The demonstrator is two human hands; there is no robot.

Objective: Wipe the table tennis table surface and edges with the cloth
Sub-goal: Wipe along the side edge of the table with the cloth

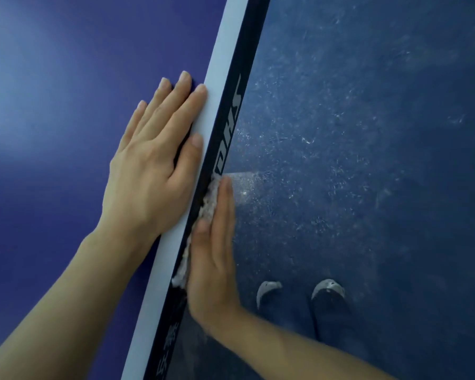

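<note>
The table tennis table (47,111) fills the left half of the view, its blue top running up and to the right, bounded by a white border line (226,58) and, beyond that, a dark side edge (251,42) printed with pale lettering (233,105). The person's left hand (154,163) lies flat, palm down, on the blue top just inside the white line. All 4 fingers are straight and close together, the thumb reaches along the line, and the hand holds nothing. The right hand (213,259) is turned on its side below the tabletop level and set against the dark side edge, fingers straight and together, pointing up along the edge. Between its palm and the edge sits the cloth (209,204), pale and fluffy. It is pressed flat against the edge rather than gripped, and only a narrow strip of it shows along the hand's inner side, from near the fingertips down to a tuft by the heel of the hand. Both bare forearms enter from the bottom of the frame, 1 on each side of the white line. To the right lies a dark blue floor (368,119), heavily scuffed with pale scratches, and on it the toes of 2 grey shoes (329,289) point upward in the view, near the right forearm.
</note>
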